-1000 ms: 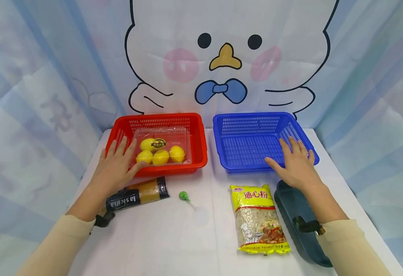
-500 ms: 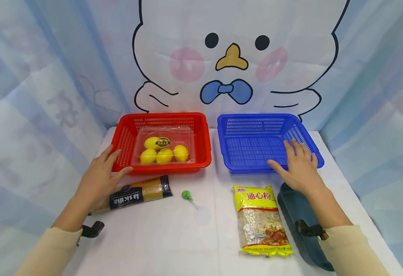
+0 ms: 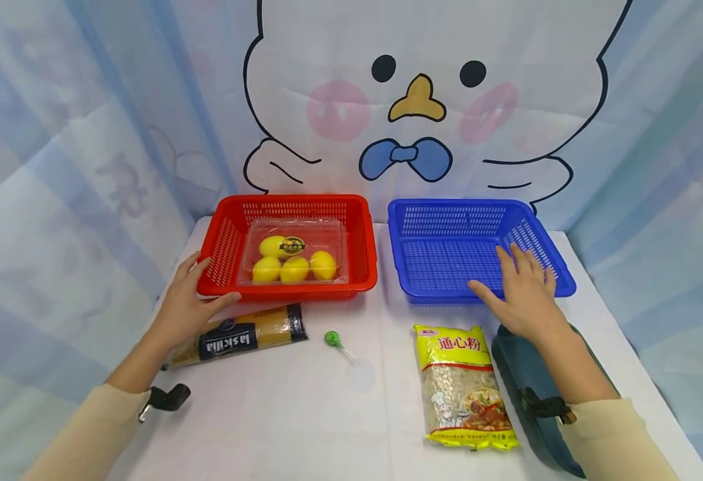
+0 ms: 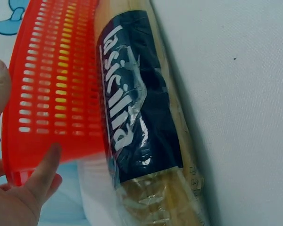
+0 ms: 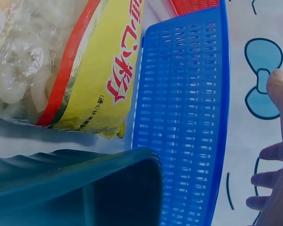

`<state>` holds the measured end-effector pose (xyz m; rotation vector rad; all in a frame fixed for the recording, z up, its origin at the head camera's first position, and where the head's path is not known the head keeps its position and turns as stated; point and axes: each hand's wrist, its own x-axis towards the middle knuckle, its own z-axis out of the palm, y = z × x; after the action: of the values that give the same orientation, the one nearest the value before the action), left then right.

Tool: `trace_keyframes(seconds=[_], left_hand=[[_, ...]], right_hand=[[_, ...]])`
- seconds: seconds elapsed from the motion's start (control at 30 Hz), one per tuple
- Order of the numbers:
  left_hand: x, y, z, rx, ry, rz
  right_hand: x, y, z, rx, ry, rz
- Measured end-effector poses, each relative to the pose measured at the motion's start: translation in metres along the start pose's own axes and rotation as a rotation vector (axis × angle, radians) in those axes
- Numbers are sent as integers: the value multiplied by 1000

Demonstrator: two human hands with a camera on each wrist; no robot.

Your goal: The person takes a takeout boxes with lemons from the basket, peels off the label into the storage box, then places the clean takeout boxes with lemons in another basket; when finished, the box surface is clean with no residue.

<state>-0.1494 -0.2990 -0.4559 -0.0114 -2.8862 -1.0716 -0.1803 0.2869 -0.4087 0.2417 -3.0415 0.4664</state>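
Observation:
At the near left corner of the red basket [image 3: 291, 294], my left hand [image 3: 189, 300] has its fingers spread; whether it touches the rim is unclear. A clear box of lemons [image 3: 294, 267] lies inside that basket. A pack of spaghetti [image 3: 237, 337] marked "la sicilia" lies in front of it, partly behind my left wrist. My right hand [image 3: 522, 294] hovers with spread fingers over the near right rim of the blue basket [image 3: 448, 257], holding nothing. Below that arm are a dark teal tray [image 3: 528, 374] and a yellow bag of macaroni [image 3: 466, 387].
A green lollipop [image 3: 333, 339] lies mid-table on the white tablecloth [image 3: 279, 427]. Pale blue curtains [image 3: 75, 200] enclose both sides. A cartoon-printed cloth [image 3: 351, 53] hangs right behind the baskets.
My left hand has drawn back from over the red basket's left side to its near corner. The right hand has barely moved. The whole head view has shifted, with objects appearing farther right.

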Motion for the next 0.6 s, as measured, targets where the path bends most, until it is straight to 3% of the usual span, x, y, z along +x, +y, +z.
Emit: trace_keyframes(seconds=[0.6], left_hand=[[5,3,7,-191,-34,-98]], right_hand=[[4,-8,7,12,-15,-14]])
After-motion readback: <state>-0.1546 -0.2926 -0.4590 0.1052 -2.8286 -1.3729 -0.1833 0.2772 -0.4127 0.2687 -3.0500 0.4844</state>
